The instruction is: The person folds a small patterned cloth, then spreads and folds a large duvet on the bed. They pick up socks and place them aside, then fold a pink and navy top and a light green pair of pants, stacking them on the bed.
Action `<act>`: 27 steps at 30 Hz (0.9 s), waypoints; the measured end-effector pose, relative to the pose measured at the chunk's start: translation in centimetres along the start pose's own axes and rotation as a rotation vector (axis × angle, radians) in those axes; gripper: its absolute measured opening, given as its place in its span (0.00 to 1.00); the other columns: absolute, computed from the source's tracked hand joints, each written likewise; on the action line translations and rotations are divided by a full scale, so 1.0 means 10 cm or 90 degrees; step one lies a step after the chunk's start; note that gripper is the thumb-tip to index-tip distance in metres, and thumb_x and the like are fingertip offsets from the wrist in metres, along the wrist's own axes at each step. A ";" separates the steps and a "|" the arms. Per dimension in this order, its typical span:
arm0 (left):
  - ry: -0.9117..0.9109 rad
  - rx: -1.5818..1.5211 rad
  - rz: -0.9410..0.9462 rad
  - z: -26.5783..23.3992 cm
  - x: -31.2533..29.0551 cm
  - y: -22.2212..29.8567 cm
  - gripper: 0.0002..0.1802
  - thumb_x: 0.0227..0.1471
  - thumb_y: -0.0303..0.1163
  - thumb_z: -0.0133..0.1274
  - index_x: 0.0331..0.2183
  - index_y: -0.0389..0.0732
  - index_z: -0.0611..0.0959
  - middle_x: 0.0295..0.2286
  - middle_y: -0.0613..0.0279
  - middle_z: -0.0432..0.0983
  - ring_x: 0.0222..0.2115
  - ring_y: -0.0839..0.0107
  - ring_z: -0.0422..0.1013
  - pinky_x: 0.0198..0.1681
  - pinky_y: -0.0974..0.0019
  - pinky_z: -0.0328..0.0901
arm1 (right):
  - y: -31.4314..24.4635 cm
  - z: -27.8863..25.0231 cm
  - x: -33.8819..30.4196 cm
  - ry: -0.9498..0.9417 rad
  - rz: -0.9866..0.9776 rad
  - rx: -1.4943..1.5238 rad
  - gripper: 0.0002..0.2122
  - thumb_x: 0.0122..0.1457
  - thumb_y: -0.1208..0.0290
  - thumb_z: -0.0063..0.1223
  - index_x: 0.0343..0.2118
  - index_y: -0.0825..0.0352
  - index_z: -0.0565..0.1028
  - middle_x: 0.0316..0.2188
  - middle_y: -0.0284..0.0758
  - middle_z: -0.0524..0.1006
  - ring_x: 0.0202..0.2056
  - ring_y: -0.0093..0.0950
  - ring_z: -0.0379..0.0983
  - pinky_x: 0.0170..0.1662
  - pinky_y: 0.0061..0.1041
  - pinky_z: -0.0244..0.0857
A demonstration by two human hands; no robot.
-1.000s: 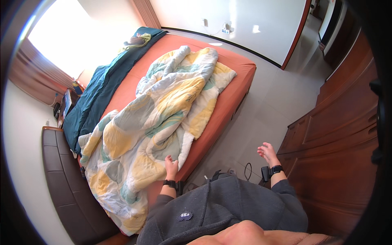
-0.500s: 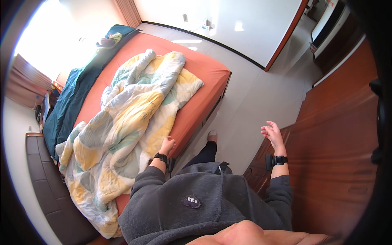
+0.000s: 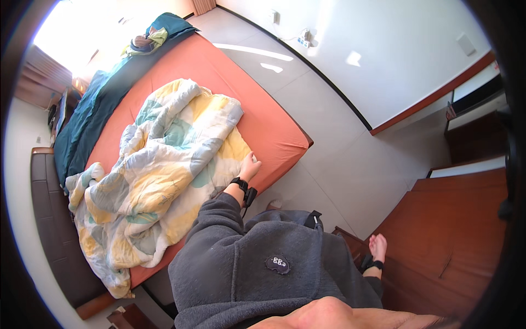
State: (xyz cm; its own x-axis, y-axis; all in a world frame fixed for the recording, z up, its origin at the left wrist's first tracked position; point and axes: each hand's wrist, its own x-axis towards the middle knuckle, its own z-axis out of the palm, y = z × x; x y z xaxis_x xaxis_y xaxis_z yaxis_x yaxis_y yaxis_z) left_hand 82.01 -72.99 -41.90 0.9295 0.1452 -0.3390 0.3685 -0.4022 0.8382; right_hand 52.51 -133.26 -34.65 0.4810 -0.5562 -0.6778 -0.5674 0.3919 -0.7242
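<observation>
Over the near edge of the quilt (image 3: 181, 131) is my left hand (image 3: 250, 168), its fingers curled in. The fingertips point away, so what they hold, if anything, is hidden; whether the hand touches the quilt or only hovers above it is unclear. Rumpled and partly folded over, the quilt shows white, yellow, grey and teal patches. It lies on the coral bed sheet (image 3: 263, 115). Low at my right side, my right hand (image 3: 378, 248) hangs with loosely bent fingers and nothing in it, nearest to a reddish-brown wooden surface (image 3: 438, 236). A black band circles each wrist.
Dark teal bedding (image 3: 90, 123) runs along the bed's far left side, with a small pile of cloth (image 3: 148, 41) on it. The brown padded headboard (image 3: 52, 219) stands at left. Grey tiled floor (image 3: 329, 159) separates the bed from a white wall (image 3: 378, 49).
My body and view have shifted along the bed. My left hand has gone forward from the bed's side to the quilt's edge, while my right hand has dropped back toward my body.
</observation>
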 end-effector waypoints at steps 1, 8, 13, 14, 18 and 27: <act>-0.006 0.027 0.011 0.06 0.19 0.11 0.38 0.40 0.34 0.52 0.53 0.28 0.60 0.50 0.39 0.60 0.53 0.55 0.57 0.55 0.63 0.54 | 0.04 -0.15 0.12 0.040 0.084 -0.005 0.08 0.58 0.67 0.43 0.40 0.59 0.69 0.26 0.29 0.75 0.25 0.20 0.71 0.24 0.17 0.64; 0.242 0.250 -0.175 0.40 1.56 0.65 0.51 0.40 0.45 0.52 0.58 0.30 0.47 0.59 0.41 0.36 0.61 0.51 0.32 0.61 0.53 0.34 | -0.42 -0.57 1.12 0.055 0.384 -0.241 0.10 0.53 0.67 0.39 0.20 0.62 0.69 0.16 0.31 0.71 0.17 0.21 0.65 0.18 0.20 0.59; 0.253 -0.169 -0.122 1.25 2.45 1.46 0.43 0.46 0.42 0.52 0.57 0.33 0.53 0.57 0.47 0.49 0.59 0.61 0.47 0.58 0.60 0.47 | -2.14 -0.25 2.71 0.023 0.293 -0.337 0.10 0.50 0.72 0.35 0.14 0.61 0.66 0.13 0.32 0.68 0.12 0.21 0.61 0.14 0.19 0.56; 0.046 -0.344 -0.070 1.59 2.61 1.76 0.36 0.48 0.37 0.52 0.56 0.34 0.58 0.52 0.49 0.60 0.54 0.64 0.57 0.55 0.63 0.52 | -2.58 -0.09 3.06 -0.004 0.222 -0.335 0.10 0.49 0.73 0.35 0.13 0.61 0.65 0.12 0.32 0.68 0.11 0.21 0.60 0.14 0.19 0.55; -0.246 -0.338 0.117 2.55 2.61 2.53 0.29 0.54 0.35 0.47 0.56 0.36 0.61 0.49 0.51 0.67 0.51 0.65 0.62 0.52 0.67 0.58 | -4.18 1.15 4.29 -0.086 -0.078 -0.335 0.13 0.58 0.73 0.40 0.47 0.63 0.63 0.27 0.32 0.73 0.22 0.18 0.69 0.19 0.13 0.60; 0.550 -0.049 -0.259 1.45 2.42 1.46 0.30 0.44 0.29 0.51 0.50 0.30 0.66 0.52 0.43 0.58 0.53 0.55 0.57 0.56 0.60 0.53 | -5.07 4.66 4.60 -0.438 -0.134 -0.539 0.14 0.57 0.73 0.43 0.47 0.66 0.64 0.30 0.34 0.74 0.27 0.19 0.70 0.27 0.15 0.64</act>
State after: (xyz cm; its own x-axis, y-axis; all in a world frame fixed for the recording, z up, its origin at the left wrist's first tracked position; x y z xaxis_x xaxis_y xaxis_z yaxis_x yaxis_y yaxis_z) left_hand 109.71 -88.43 -44.06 0.4087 0.8897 -0.2033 0.6369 -0.1185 0.7618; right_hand 134.59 -144.57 -35.01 0.7406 0.0763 -0.6676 -0.5773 -0.4362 -0.6903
